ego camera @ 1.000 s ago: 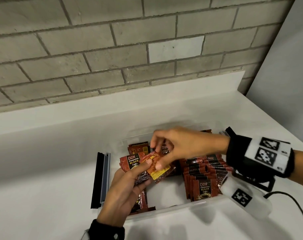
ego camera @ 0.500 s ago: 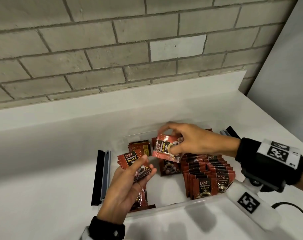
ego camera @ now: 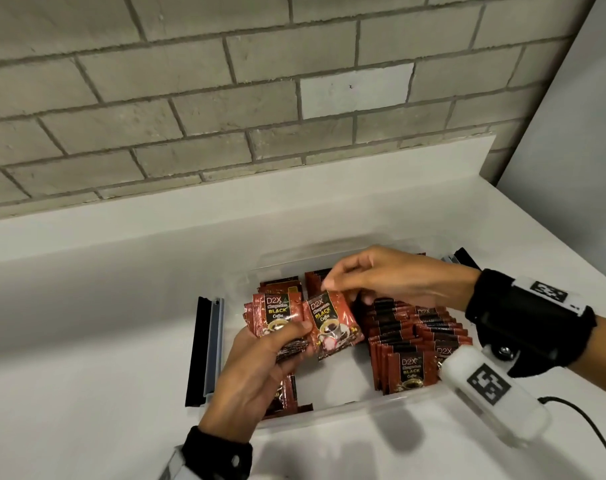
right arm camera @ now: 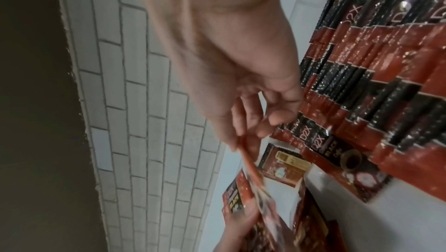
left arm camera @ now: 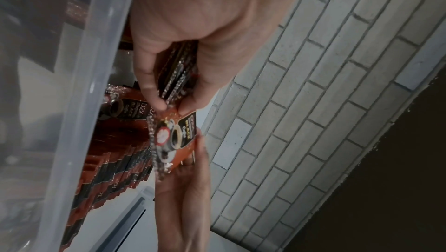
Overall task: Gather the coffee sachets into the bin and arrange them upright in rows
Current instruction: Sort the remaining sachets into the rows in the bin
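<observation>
Red-black foil sachet (ego camera: 332,327), "D2X Black Coffee", pinched by right hand (ego camera: 395,277).

My left hand (ego camera: 256,368) is palm-up, fingers curled, thumb pressed on top of what it holds. My right hand (ego camera: 395,278) reaches across from the right, thumb and forefinger pinched together.

Grey brick wall (ego camera: 190,98) behind white counter (ego camera: 87,306); plain white wall (ego camera: 578,140) at rt.
</observation>
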Demonstrator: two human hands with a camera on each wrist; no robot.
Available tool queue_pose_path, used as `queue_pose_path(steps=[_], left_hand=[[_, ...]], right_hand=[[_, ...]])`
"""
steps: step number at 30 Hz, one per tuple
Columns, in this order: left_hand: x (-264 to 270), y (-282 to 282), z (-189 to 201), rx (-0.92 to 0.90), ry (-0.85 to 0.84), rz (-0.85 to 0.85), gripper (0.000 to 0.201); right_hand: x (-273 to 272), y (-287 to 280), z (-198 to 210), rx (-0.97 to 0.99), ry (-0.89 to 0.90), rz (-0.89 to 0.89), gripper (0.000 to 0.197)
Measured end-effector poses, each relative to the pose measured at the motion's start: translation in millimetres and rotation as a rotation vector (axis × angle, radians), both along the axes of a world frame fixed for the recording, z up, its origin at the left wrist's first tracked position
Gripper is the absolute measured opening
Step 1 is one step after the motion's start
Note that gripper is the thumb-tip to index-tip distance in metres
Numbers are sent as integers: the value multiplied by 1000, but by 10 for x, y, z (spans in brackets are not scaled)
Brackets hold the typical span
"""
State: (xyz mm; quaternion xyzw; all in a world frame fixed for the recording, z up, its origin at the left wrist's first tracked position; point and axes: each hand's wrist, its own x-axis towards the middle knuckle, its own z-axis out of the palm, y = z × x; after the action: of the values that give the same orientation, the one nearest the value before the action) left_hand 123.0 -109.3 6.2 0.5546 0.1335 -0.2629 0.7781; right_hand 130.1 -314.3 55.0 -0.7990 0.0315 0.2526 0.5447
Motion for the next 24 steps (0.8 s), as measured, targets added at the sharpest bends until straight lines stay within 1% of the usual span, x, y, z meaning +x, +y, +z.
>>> queue_pose_path(steps=[1, 2, 4, 7, 8, 13, 16, 17, 19, 22, 24], left_hand=[[-5, -2, 6, 12, -9, -1, 26], [-5, -2, 12, 22, -14, 1, 26], [2, 12, 8, 18, -14, 5, 26], [14, 35, -13, -18, 7, 58, 38], [18, 40, -21, -20, 8, 74, 40], [21, 36, -31, -21, 17, 60, 22], [23, 23, -15, -30, 30, 41, 29], [27, 19, -13, -41, 41, 44, 27], [36, 13, -10, -64, 77, 56, 22], [45, 13, -12, -79, 120, 91, 24], [41, 15, -8, -84, 131, 101, 23]], right_hand=[[7, -32, -14, -14, -9, 4, 11], [13, -65, -34, -32, -15, 19, 10], [15, -125, -63, -83, -31, 52, 11], [37, -217, -115, -174, -113, 55, 15], [41, -243, -139, -197, -136, 49, 15], [32, -210, -263, -269, -216, 100, 9], [92, -165, -277, -370, -308, 113, 10], [111, -154, -282, -395, -324, 122, 10], [144, -137, -297, -430, -338, 133, 11], [183, -100, -285, -483, -332, 156, 9], [203, -82, -258, -549, -324, 210, 10]])
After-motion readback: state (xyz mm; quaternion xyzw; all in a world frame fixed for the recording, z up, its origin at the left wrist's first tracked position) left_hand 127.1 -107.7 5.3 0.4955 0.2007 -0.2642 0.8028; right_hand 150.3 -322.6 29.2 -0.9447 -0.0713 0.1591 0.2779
